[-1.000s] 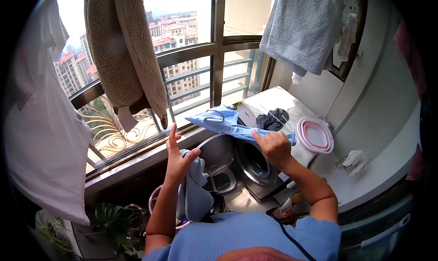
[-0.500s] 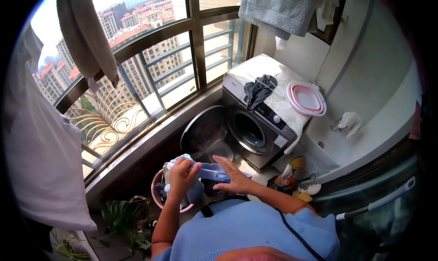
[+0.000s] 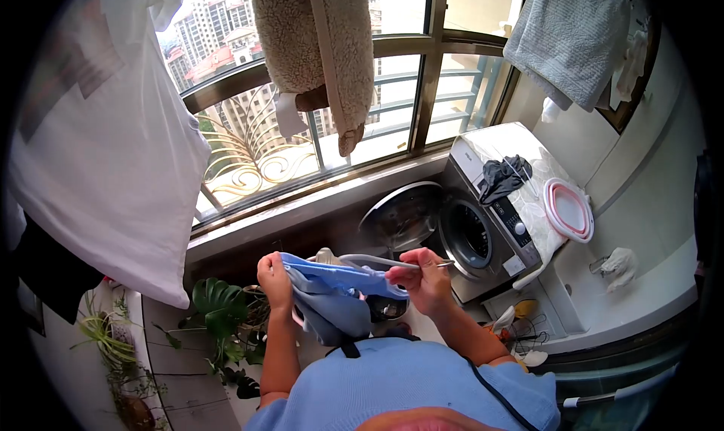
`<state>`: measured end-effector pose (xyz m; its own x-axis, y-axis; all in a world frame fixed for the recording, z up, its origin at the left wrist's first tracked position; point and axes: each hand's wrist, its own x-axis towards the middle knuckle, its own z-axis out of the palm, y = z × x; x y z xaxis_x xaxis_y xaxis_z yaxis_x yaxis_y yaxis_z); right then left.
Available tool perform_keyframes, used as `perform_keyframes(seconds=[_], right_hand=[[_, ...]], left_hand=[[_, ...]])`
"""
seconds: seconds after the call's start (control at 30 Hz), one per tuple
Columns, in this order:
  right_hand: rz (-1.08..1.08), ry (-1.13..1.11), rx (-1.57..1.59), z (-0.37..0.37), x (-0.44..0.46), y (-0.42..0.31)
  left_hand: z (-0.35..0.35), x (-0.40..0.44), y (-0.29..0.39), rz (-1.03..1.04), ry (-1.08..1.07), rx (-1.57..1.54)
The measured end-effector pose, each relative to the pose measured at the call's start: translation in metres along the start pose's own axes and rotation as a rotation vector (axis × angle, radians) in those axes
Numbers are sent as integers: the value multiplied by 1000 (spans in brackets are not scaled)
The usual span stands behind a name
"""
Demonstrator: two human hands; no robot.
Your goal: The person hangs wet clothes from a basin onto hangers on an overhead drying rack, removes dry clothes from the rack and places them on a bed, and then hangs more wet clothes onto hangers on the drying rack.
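Observation:
A light blue garment (image 3: pixel 332 275) stretches between my hands in front of my chest. My left hand (image 3: pixel 274 280) is closed round its left end. With fingers pinched, my right hand (image 3: pixel 424 280) grips a thin grey hanger (image 3: pixel 377 261), whose tip pokes out past the fingers. The garment's right end hangs close below that hand. Under the blue garment is a greyish-blue cloth (image 3: pixel 332 318), and the pink basket beneath is mostly hidden.
A washing machine (image 3: pixel 490 227) with its round door open stands ahead right, bearing a dark cloth (image 3: pixel 504 178) and a pink-white folded basin (image 3: pixel 568 210). White clothing (image 3: pixel 113 144) hangs left, a brown fleece (image 3: pixel 332 54) ahead. Plants (image 3: pixel 220 307) stand lower left.
The view has turned left. The garment, earlier held up in my right hand, then lowered over the basket, is now raised between both hands. My right hand, open half a second ago, has closed on the hanger.

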<state>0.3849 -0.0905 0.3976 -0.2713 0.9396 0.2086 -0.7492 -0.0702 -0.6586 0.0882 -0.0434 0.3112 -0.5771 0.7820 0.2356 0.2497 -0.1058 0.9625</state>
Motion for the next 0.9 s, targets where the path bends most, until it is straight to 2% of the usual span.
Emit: perform_keyframes(seconds=[0.03, 0.07, 0.13, 0.17, 0.2, 0.27, 0.3, 0.33, 0.37, 0.4, 0.47, 0.53, 0.6, 0.63, 0.7, 0.73, 0.8, 0.83, 0.9], right_hand=[[13, 41, 239, -10, 2, -5], [18, 70, 476, -21, 9, -11], [-7, 33, 724, -33, 22, -28], [-32, -14, 795, -38, 26, -38], [-62, -69, 866, -38, 34, -45], [17, -248, 993, -10, 49, -45], [20, -280, 993, 10, 56, -32], [62, -292, 953, 37, 61, -17], [203, -317, 971, 53, 66, -1], [289, -375, 970, 62, 71, 17], [397, -403, 1016, 79, 69, 24], [398, -424, 1103, 78, 69, -2], [203, -555, 1124, 77, 63, -55], [39, -620, 1127, 68, 59, -80], [-261, -776, 1190, 53, 52, -134], [-448, -731, 1185, 44, 46, -157], [-518, -698, 1069, 13, 44, -188], [-516, -683, 908, -3, 47, -195], [-474, -600, 703, -22, 53, -190]], left_hand=[[-17, 1, -6, -53, -30, -92], [-24, -8, 16, 42, -69, -156], [-35, -13, 29, 166, -111, -77], [-43, -10, 36, 66, -115, -82], [-40, -2, 29, 90, -150, -19], [-26, 7, 5, 123, -228, 125], [-5, -5, 17, 152, -339, 236], [21, -22, 22, 279, -495, 153], [41, -43, 51, 396, -663, 101], [64, -63, 46, 496, -709, -48], [85, -71, 61, 356, -687, -147], [94, -85, 70, 185, -656, -258], [88, -70, 55, 246, -861, 318], [94, -64, -3, 251, -846, 320], [78, -59, 4, 305, -648, 340], [71, -51, 7, 299, -538, 326], [62, -27, 47, 242, -345, 211], [52, -14, 81, 179, -342, 144], [43, 25, 132, 299, -266, 39]])
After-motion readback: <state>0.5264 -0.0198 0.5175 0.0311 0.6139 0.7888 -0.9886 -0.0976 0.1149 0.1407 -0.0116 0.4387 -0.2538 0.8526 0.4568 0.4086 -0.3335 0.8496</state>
